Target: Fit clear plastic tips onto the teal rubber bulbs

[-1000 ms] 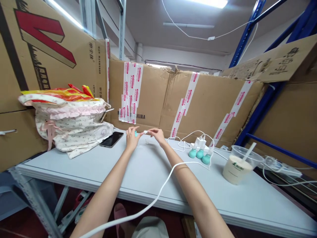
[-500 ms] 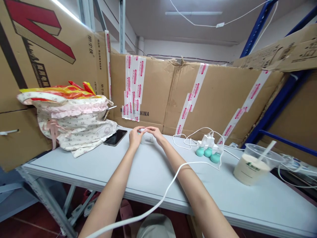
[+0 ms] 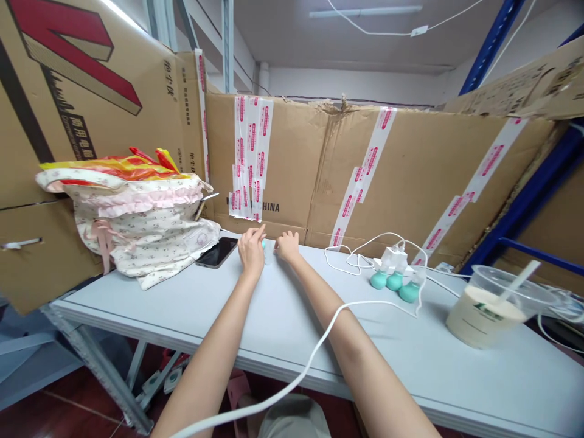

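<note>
My left hand point(image 3: 251, 250) is over the far middle of the table, its fingers curled and the index finger pointing forward. What lies inside its grip is hidden. Right beside its fingers stands a small clear piece with a teal part point(image 3: 267, 255), partly covered by the hand; I cannot tell whether they touch. A short gap to the right, my right hand point(image 3: 287, 246) is low at the tabletop with bent fingers turned down. Its fingertips are mostly out of sight, so anything pinched there cannot be made out.
Several teal bulbs with clear tops point(image 3: 395, 281) sit near a white plug adapter point(image 3: 395, 258) and tangled white cables. A drink cup point(image 3: 486, 316) stands at right. On the left are a phone point(image 3: 217, 253) and a floral bag point(image 3: 146, 231). A white cable point(image 3: 292, 384) crosses in front of my arms.
My hands were together, fingertips meeting at a small white piece. Now they are apart, and the right hand has lowered to the tabletop. The view has shifted slightly.
</note>
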